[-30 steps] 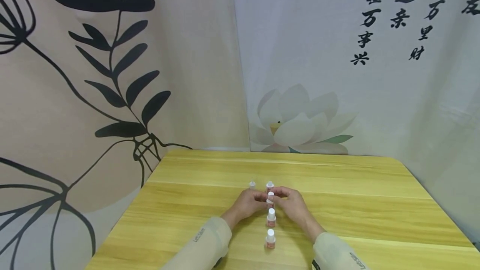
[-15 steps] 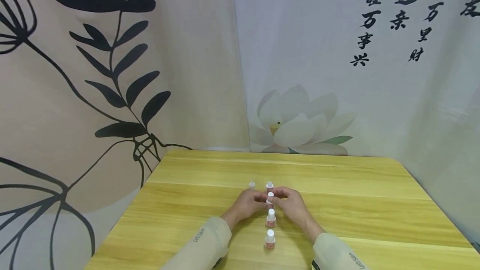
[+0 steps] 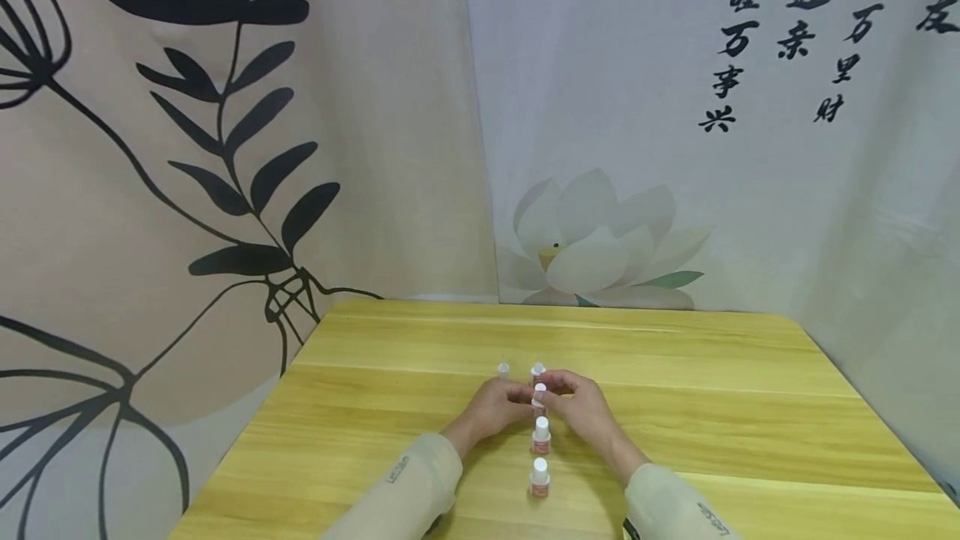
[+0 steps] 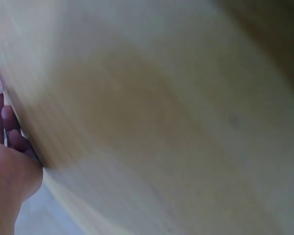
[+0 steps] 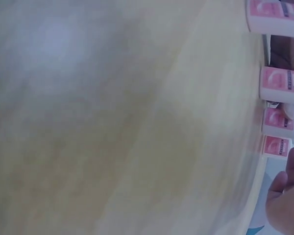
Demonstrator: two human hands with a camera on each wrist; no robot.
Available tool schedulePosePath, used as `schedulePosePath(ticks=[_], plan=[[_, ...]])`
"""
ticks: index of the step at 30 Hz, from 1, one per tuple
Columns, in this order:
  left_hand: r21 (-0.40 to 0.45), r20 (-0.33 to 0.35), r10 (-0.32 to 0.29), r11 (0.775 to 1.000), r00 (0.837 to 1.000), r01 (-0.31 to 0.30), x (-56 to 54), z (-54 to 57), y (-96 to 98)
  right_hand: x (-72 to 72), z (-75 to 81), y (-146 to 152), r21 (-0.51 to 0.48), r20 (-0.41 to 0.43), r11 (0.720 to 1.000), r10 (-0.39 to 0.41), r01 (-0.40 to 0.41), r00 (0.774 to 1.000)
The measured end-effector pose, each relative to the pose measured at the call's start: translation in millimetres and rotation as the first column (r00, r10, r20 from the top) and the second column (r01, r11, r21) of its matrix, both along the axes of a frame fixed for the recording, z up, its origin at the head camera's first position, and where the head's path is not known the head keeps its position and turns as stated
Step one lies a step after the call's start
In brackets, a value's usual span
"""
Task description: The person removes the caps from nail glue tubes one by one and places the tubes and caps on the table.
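Several small white bottles with pink labels stand upright in a row running away from the person in the head view. Both hands meet at one of them, a bottle [image 3: 540, 400] second from the far end. My left hand [image 3: 495, 407] holds it from the left, with fingers at its body. From the right, my right hand [image 3: 581, 408] pinches it near the white cap, thumb in front. In the right wrist view a fingertip lies against the labelled bottle [image 5: 279, 122]. Nearer the person stand another bottle [image 3: 541, 437] and the nearest bottle [image 3: 539, 478]. The fingers partly hide the held bottle.
Behind the held bottle stands the farthest bottle [image 3: 537, 372], close to the right fingers. A small whitish item with a thin tip [image 3: 503, 370] stands beyond the left hand, partly hidden. The wooden table [image 3: 712, 415] ends at a printed curtain [image 3: 405, 148].
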State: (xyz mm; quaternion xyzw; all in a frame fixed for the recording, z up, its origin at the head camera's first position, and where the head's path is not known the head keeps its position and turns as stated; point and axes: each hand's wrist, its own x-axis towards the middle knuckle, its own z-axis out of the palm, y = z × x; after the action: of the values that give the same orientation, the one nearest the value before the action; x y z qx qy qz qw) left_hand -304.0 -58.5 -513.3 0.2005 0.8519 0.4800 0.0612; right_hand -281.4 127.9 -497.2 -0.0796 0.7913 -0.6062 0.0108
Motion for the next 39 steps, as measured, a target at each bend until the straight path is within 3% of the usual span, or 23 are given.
schedulePosePath(ticks=[21, 39], plan=[[-0.017, 0.018, 0.004, 1.0, 1.0, -0.004, 0.4, 1.7, -0.2, -1.4, -1.9, 0.2, 0.016, 0.001, 1.0, -0.001, 0.001, 1.0], [-0.031, 0.019, 0.007, 0.999, 1.0, -0.007, -0.7, 1.7, 0.0, -0.4, -0.7, 1.1, -0.036, 0.011, 0.999, 0.022, -0.022, 1.0]])
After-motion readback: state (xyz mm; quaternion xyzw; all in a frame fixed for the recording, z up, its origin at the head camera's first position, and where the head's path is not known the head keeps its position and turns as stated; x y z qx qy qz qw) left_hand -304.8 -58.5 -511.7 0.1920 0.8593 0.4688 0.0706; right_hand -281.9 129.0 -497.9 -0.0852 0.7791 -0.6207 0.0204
